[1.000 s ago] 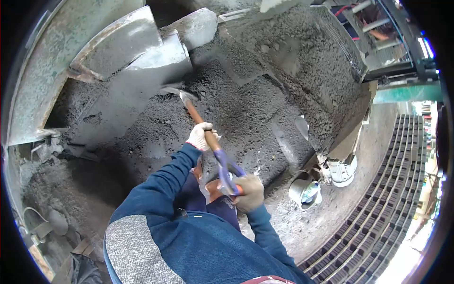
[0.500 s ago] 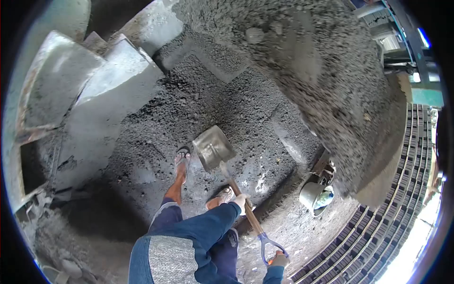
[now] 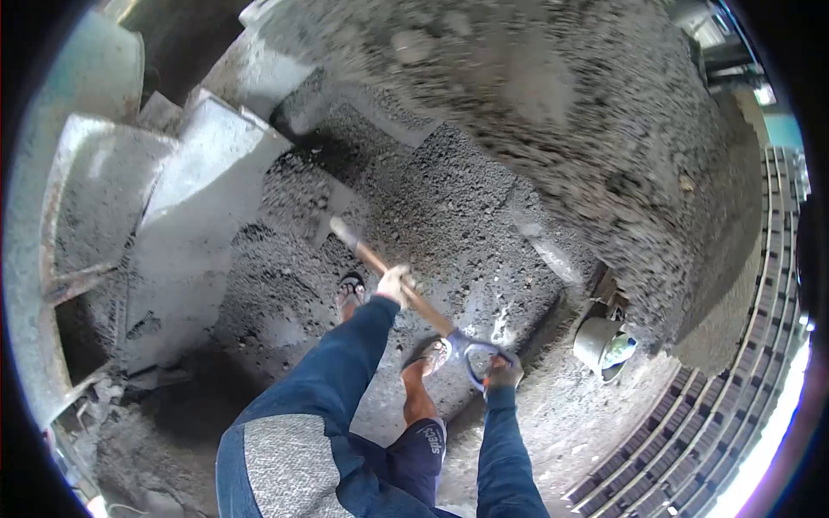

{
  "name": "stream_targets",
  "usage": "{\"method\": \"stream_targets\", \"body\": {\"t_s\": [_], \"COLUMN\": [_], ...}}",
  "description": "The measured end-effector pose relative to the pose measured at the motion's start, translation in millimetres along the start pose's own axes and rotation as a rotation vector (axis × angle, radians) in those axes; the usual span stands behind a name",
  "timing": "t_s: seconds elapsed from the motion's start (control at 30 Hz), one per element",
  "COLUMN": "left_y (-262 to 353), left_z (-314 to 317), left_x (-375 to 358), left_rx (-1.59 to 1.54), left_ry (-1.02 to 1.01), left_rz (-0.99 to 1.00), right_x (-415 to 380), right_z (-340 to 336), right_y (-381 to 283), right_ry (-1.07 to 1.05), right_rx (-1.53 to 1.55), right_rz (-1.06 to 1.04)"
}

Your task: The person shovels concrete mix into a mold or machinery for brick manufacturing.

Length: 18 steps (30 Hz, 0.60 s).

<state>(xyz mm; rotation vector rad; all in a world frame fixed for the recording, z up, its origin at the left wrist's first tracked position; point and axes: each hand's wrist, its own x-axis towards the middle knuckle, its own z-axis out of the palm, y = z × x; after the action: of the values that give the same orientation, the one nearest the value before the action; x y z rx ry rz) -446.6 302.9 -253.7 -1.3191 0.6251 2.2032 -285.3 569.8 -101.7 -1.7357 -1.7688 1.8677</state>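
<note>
A shovel (image 3: 425,309) with a wooden shaft and a blue D-shaped handle slants across the middle of the view. My left hand (image 3: 395,286), pale as if gloved, is wrapped round the shaft about halfway along. My right hand (image 3: 503,371) grips the D-handle at the rear end. Dark, crumbly grey material (image 3: 298,192) covers the blade, which is mostly hidden beneath it. The blade end lies beside a grey metal chute (image 3: 203,186) at the left. Loose grey material (image 3: 414,203) is spread over the floor below.
A large mound of grey material (image 3: 604,147) rises at the upper right. A white bucket (image 3: 596,344) with a green-and-clear object inside stands at its foot. Stacked dark bricks (image 3: 691,432) line the lower right. My sandalled feet (image 3: 427,356) are on the gritty floor.
The shovel has swung forward and left toward the chute, its bare blade now heaped with grey material. Both hands moved forward with it, still gripping.
</note>
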Motion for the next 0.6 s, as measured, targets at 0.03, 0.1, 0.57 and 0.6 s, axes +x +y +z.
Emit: {"method": "stream_targets", "body": {"t_s": [0.03,0.1,0.57,0.6], "left_y": [-14.5,-17.4,-34.1,-35.3], "left_z": [-33.7,-27.4,151.8,151.3], "left_x": [-7.0,-85.1,-438.1,-431.7], "left_rx": [0.142,0.055,0.495,0.534], "left_ry": [-0.085,0.039,-0.19,-0.222], "left_rz": [0.128,0.021,0.416,0.502], "right_x": [-6.3,-14.7,-14.3,-18.5], "right_z": [-24.5,-85.8,-167.1,-164.0], "right_y": [20.0,92.7,163.7,134.1], "right_ry": [-0.042,-0.121,-0.468,-0.525], "right_rx": [0.079,0.221,0.181,0.05], "right_rz": [0.098,0.214,0.52,0.469]}}
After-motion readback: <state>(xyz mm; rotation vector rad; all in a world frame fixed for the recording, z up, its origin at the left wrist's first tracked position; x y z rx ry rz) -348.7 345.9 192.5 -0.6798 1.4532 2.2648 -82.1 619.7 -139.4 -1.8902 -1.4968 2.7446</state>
